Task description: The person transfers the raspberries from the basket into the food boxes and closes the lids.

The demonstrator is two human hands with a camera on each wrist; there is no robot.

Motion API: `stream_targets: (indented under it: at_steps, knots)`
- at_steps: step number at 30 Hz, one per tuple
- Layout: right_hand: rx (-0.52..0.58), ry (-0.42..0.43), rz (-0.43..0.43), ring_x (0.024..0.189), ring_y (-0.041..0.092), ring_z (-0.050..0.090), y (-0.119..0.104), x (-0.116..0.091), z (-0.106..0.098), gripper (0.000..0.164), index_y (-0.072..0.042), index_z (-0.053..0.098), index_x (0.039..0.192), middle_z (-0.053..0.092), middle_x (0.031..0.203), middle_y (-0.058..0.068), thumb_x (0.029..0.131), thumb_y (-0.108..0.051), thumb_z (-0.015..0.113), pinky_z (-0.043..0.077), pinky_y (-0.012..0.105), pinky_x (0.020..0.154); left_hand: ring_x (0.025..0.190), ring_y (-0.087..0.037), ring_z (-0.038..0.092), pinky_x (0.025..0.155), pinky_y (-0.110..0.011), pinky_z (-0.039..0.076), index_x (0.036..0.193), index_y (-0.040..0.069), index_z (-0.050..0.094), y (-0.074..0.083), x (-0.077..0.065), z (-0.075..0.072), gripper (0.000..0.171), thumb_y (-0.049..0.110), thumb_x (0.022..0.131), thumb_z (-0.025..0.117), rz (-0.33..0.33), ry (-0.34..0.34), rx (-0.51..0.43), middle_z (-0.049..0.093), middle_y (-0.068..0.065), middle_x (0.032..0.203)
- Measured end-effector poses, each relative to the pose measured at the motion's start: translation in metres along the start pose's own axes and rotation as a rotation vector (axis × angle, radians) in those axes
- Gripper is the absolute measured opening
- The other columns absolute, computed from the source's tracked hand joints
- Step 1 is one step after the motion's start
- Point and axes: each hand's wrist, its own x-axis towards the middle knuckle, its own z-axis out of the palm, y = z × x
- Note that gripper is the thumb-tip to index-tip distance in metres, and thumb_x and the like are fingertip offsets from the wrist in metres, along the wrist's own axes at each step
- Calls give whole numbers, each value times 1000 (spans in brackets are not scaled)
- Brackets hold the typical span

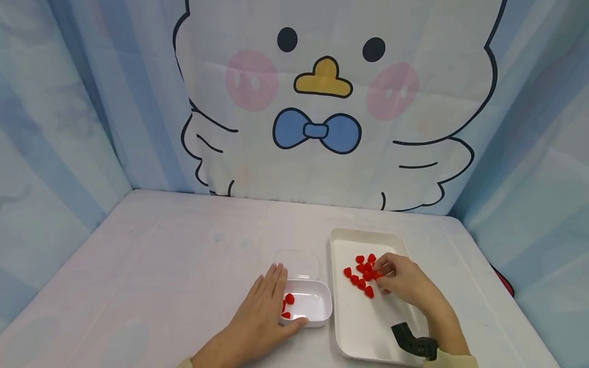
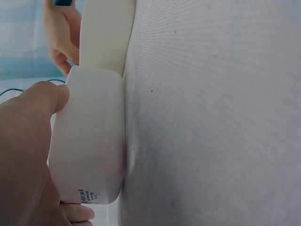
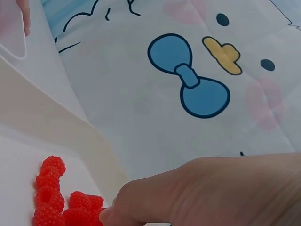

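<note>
My left hand (image 1: 264, 312) lies along the left end of a small white plastic box (image 1: 317, 306), fingers straight and together. Its thumb (image 2: 59, 96) rests at the box's near rim. Inside the box, partly covered by that hand, are a few red raspberries (image 1: 289, 299). Over the white tray (image 1: 359, 332) on the right, my right hand (image 1: 405, 278) pinches a raspberry at the edge of a cluster of raspberries (image 1: 361, 283). In the right wrist view, the thumb tip (image 3: 108, 215) touches red fruit; the other fingertips are hidden there.
A clear plastic lid (image 1: 299, 260) lies behind the box. The box stands close to the tray's left wall. A black strap (image 1: 414, 342) is on the right wrist. Behind the white table (image 1: 161, 271) hangs a curtain (image 1: 317, 174) with a cartoon figure.
</note>
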Motion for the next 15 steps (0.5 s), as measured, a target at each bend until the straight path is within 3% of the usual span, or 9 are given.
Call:
stream_targets:
  at_steps: [15]
  knots:
    - [59, 26, -41, 83, 16, 64, -7, -1, 4, 28, 0, 60, 115, 66, 108, 14, 89, -5, 67, 62, 33, 74, 152, -30, 23, 123, -51, 23, 155, 1, 23, -1, -1, 1, 102, 71, 87, 55, 10, 17, 12, 27, -15, 162]
